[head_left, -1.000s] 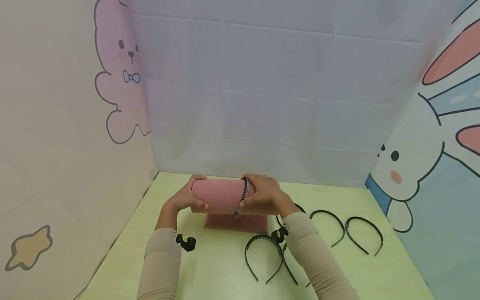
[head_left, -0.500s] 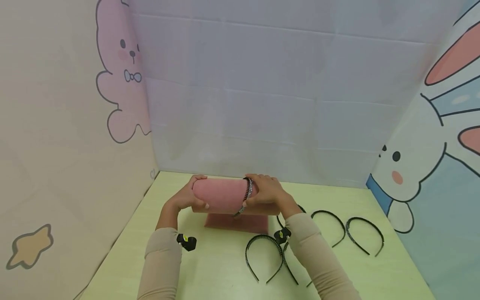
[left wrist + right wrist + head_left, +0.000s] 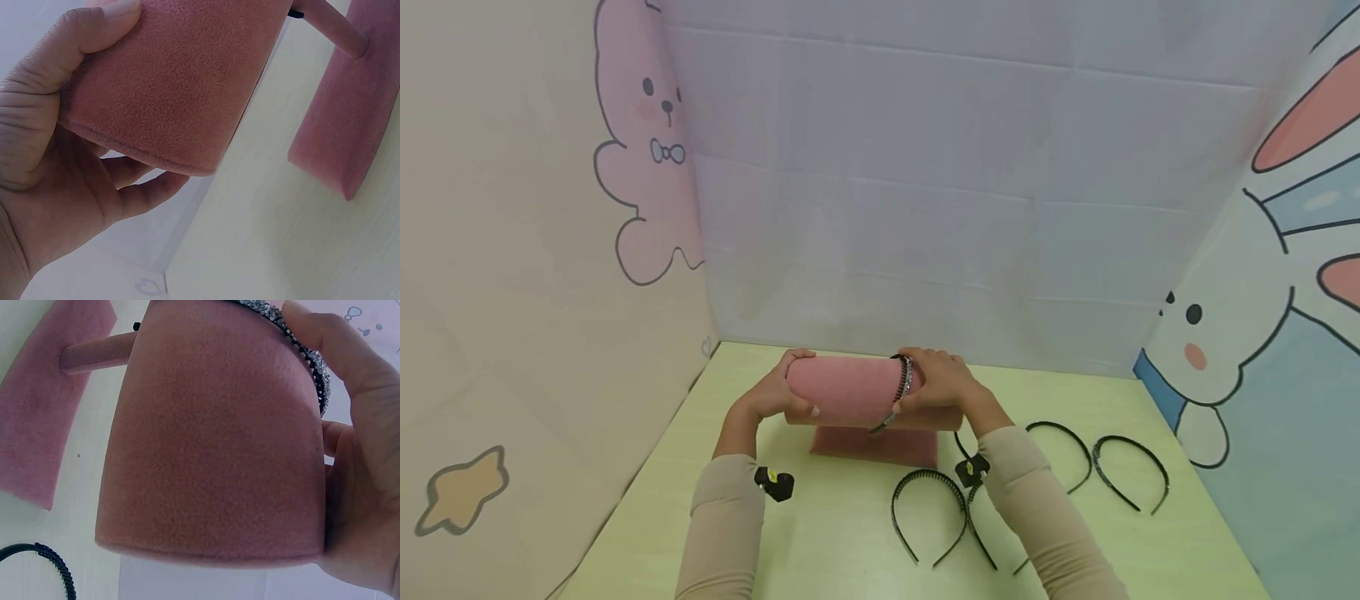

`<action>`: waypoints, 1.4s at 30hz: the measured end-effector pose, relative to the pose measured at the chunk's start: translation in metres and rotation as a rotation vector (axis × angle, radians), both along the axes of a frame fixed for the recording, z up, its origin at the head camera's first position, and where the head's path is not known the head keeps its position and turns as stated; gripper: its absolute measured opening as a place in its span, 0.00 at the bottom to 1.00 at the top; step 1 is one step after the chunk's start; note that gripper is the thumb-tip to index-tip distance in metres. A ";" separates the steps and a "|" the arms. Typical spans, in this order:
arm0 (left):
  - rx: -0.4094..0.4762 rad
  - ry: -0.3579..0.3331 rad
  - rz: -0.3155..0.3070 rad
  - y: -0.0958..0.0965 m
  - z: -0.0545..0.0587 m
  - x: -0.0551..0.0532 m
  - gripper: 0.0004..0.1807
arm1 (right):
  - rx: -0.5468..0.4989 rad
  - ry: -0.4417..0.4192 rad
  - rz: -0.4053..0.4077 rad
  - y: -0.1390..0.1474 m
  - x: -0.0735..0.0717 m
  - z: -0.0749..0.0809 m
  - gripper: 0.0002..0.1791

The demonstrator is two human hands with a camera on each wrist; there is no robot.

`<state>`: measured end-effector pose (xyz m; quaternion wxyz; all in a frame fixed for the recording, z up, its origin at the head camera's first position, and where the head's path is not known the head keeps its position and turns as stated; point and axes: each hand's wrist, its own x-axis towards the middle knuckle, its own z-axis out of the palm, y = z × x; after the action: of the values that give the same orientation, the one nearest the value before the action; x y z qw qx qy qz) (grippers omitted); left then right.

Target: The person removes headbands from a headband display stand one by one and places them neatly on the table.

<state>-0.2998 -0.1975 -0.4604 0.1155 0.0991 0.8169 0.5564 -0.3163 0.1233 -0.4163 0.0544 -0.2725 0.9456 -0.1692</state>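
A pink velvet headband display stand [image 3: 846, 392] has a horizontal roll on a short post above a flat base [image 3: 874, 447]. My left hand [image 3: 775, 393] grips the roll's left end, thumb on the front and fingers round the back. Around the roll, right of its middle, sits a black toothed headband [image 3: 904, 385] with glittery silver stones. My right hand [image 3: 942, 385] holds this headband, its thumb at the lower front and fingers over the top. In the right wrist view, the thumb lies against the stones [image 3: 312, 359]; the fingers behind the roll are mostly hidden.
Several black headbands lie on the pale table [image 3: 820, 533]: one in front of the base [image 3: 928, 475], one beside it partly under the right forearm, and others at the right, including the far right headband [image 3: 1131, 437]. Printed cloth walls [image 3: 880, 208] stand behind and at both sides.
My right hand and the glittery headband have slid a little to the right along the roll. The left hand keeps its grip on the roll's left end.
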 end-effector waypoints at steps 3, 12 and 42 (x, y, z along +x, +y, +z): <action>-0.004 0.008 0.001 0.000 0.001 -0.001 0.54 | -0.008 -0.007 -0.003 0.003 -0.001 0.000 0.53; -0.017 0.004 0.011 0.002 0.002 0.000 0.53 | -0.015 -0.030 0.009 0.011 -0.004 0.003 0.53; 0.013 0.002 -0.010 0.000 0.000 0.002 0.53 | -0.028 -0.078 0.058 0.004 -0.012 0.005 0.58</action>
<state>-0.2979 -0.1971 -0.4607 0.1170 0.1043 0.8128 0.5611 -0.3286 0.1276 -0.4111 0.0926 -0.2936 0.9320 -0.1912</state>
